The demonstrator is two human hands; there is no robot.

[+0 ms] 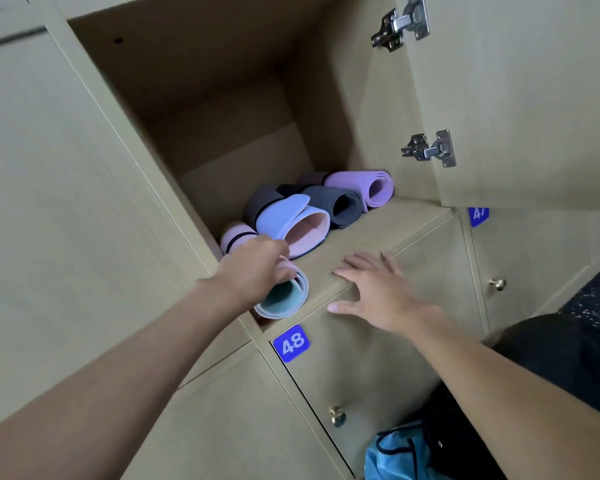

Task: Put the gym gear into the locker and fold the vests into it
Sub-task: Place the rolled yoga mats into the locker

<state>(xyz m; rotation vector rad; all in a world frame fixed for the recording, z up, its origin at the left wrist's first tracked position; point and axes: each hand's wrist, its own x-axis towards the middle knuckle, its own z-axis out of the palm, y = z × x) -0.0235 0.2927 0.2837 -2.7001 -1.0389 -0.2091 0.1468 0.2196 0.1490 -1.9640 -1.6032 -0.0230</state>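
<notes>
Gear-stowing step here: your left hand (257, 268) grips the teal mat roll (284, 301) at the locker (378, 230) lip, right hand (378, 292) splayed flat, so I'd push it deeper next.

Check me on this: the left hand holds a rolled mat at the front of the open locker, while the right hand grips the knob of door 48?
Not quite. The head view shows the right hand lying open on the locker's front edge, above the knob, gripping nothing. The left hand does hold a rolled mat at the front.
</notes>
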